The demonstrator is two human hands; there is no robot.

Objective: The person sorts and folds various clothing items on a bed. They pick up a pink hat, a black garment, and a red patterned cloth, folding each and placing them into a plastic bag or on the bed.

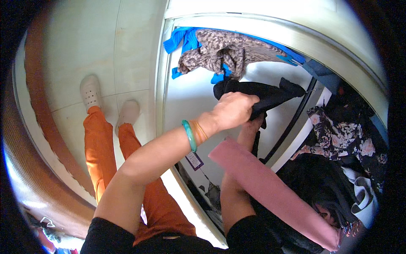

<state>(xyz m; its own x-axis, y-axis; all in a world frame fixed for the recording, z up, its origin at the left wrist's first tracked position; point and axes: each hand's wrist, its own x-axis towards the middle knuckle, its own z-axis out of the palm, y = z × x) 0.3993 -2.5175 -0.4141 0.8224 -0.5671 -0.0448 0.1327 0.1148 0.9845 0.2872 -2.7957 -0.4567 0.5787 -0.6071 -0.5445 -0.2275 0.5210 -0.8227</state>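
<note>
Inside a white wardrobe, a black garment (277, 94) is bunched up between my two hands. My left hand (234, 111), below a green bangle (189, 135), is closed in a fist around its near side. Just below, my right hand (253, 123) grips the underside of the same cloth, with most of its fingers hidden. A long pink piece of cloth (270, 186) crosses in front of my right forearm. Beyond my hands lies a brown speckled knit garment (237, 46), over bright blue ribbed clothing (179, 39).
A black rod (292, 120) runs beside a white divider (292, 148). Right of it are a floral garment (338, 135) and dark clothes (308, 182). A purple-edged tag (194, 161) hangs below my left wrist. The wardrobe's frame (160, 84) borders the tiled floor (131, 46).
</note>
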